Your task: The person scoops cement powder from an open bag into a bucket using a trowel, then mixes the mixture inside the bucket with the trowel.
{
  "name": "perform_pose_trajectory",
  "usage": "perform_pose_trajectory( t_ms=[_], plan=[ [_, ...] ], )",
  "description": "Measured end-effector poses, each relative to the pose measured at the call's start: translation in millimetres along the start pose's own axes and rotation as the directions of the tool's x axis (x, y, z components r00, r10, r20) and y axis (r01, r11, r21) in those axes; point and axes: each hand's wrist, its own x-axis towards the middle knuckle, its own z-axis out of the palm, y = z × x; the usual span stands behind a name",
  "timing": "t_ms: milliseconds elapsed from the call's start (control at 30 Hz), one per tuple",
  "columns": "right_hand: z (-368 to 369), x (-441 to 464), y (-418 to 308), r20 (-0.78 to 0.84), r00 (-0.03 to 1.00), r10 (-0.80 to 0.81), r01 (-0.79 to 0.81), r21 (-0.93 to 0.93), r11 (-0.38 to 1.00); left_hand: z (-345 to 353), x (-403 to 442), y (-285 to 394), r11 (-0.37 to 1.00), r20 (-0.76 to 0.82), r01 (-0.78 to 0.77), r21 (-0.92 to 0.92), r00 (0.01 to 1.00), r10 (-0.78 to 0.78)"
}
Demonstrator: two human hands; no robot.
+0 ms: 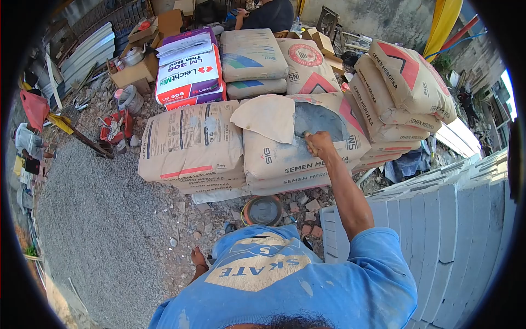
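My right hand (319,143) is closed round the short handle of a trowel (307,135), whose blade is mostly lost in grey powder. That cement powder (320,122) shows through a torn opening in the top of a paper cement bag (268,151). A torn flap of paper (267,118) is folded back to the left of the opening. On the ground in front of the bags, near my body, stands a round bucket (263,210) with grey material inside. My left hand is out of view.
Beside the torn bag lie more cement bags (192,140), with a taller stack (411,82) at right. A white-and-purple LeichtMix bag (189,77) lies behind. Pale blocks (416,230) are stacked at right, gravel (104,219) spreads left, and a person (271,15) sits at the back.
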Motion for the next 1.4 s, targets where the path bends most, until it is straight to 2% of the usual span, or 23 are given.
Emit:
perform_pose_trajectory(
  t_ms=[167,233,433,500,533,600,667,733,767,833,900,933,967,1000,1033,1067,1133,1200,1233,1300,1333,1367,1400],
  plan=[
    [-14.3,-4.7,20.7,0.060,0.997,0.038,-0.048,0.160,0.986,-17.1,-14.7,2.7,0.999,-0.047,-0.039,0.008,0.998,0.039],
    [-15.7,-6.2,28.6,0.041,0.999,-0.011,0.002,0.218,0.976,-23.8,-20.4,2.8,0.998,-0.088,-0.057,-0.021,0.995,0.055],
    [-28.3,-24.6,26.5,-0.015,0.997,-0.077,0.078,0.236,0.969,-36.3,-10.5,-18.0,0.997,-0.061,-0.016,-0.072,0.998,0.011],
    [-36.5,-29.9,24.0,-0.027,0.996,-0.082,0.086,0.231,0.969,-38.4,-8.1,-25.3,0.997,-0.045,0.014,0.077,0.999,-0.010],
    [-39.6,-32.7,21.9,-0.037,0.995,-0.098,0.103,0.230,0.968,-39.1,-7.2,-28.6,0.996,-0.039,0.015,0.083,0.999,-0.011],
    [-43.9,-41.2,17.6,-0.054,0.994,-0.093,0.103,0.236,0.966,-32.9,-3.3,-33.5,0.998,-0.015,0.053,-0.019,0.998,-0.054],
    [-47.6,-52.9,13.4,-0.063,0.993,-0.101,0.113,0.226,0.968,-30.1,3.8,-37.0,0.998,0.019,-0.002,0.058,1.000,0.001],
    [-48.4,-61.3,13.6,-0.090,0.990,-0.109,0.127,0.223,0.966,-25.1,2.5,-32.7,0.999,0.028,0.031,-0.021,0.999,-0.030],
    [-47.8,-67.3,14.5,-0.105,0.987,-0.121,0.142,0.220,0.965,-24.2,24.3,-40.4,0.999,0.053,0.014,0.042,0.998,-0.017],
    [-41.1,-86.7,12.3,-0.138,0.983,-0.119,0.145,0.198,0.969,-27.2,4.2,-7.4,0.994,0.112,0.026,0.109,0.993,-0.038],
    [-35.5,-100.7,15.9,-0.121,0.980,-0.155,0.173,0.157,0.972,-18.2,51.7,-34.2,0.984,-0.004,-0.001,-0.179,1.000,0.000],
    [-30.6,-104.6,19.9,-0.142,0.976,-0.164,0.182,0.123,0.976,-22.3,21.8,-4.2,0.994,-0.019,-0.040,0.103,0.999,0.043],
    [-24.5,-111.9,23.3,-0.152,0.976,-0.154,0.176,0.137,0.975,-28.7,20.2,10.3,0.978,-0.002,-0.061,0.202,0.998,0.063],
    [-18.0,-120.1,26.7,-0.148,0.972,-0.182,0.204,0.153,0.967,-36.0,24.1,23.4,0.986,0.050,-0.045,0.160,0.998,0.038],
    [-13.4,-123.2,33.5,-0.124,0.976,-0.181,0.203,0.198,0.959,-41.7,27.9,33.1,0.964,0.017,-0.083,0.254,0.997,0.082],
    [-5.8,-128.8,39.2,-0.152,0.973,-0.175,0.203,0.193,0.960,-49.3,40.2,43.4,0.940,0.083,-0.072,0.333,0.995,0.047],
    [9.0,-143.5,51.1,-0.201,0.962,-0.185,0.222,0.179,0.958,-60.0,65.6,54.4,0.945,0.164,-0.088,0.315,0.986,0.037],
    [29.4,-166.4,61.3,-0.251,0.953,-0.168,0.224,0.214,0.951,-61.9,101.7,59.2,0.908,0.186,-0.118,0.401,0.981,0.045],
    [31.9,-167.6,72.8,-0.302,0.942,-0.148,0.203,0.158,0.966,-68.1,106.3,73.8,0.914,0.175,-0.110,0.391,0.984,0.043],
    [27.6,-161.7,106.8,-0.271,0.948,-0.168,0.230,0.215,0.949,-86.4,109.3,117.2,0.921,0.324,-0.102,0.377,0.946,-0.028],
    [16.5,-167.1,124.1,-0.264,0.950,-0.166,0.226,0.214,0.950,-91.7,116.4,126.5,0.921,0.318,-0.095,0.377,0.948,-0.033],
    [4.9,-176.1,140.3,-0.148,0.954,-0.261,0.250,-0.087,0.964,-95.3,123.6,134.6,0.901,0.335,-0.153,0.407,0.942,0.009],
    [2.0,-184.9,147.9,-0.009,0.948,-0.318,0.292,-0.375,0.880,-99.4,130.6,141.6,0.876,0.354,-0.212,0.433,0.934,0.051]
  ],
)
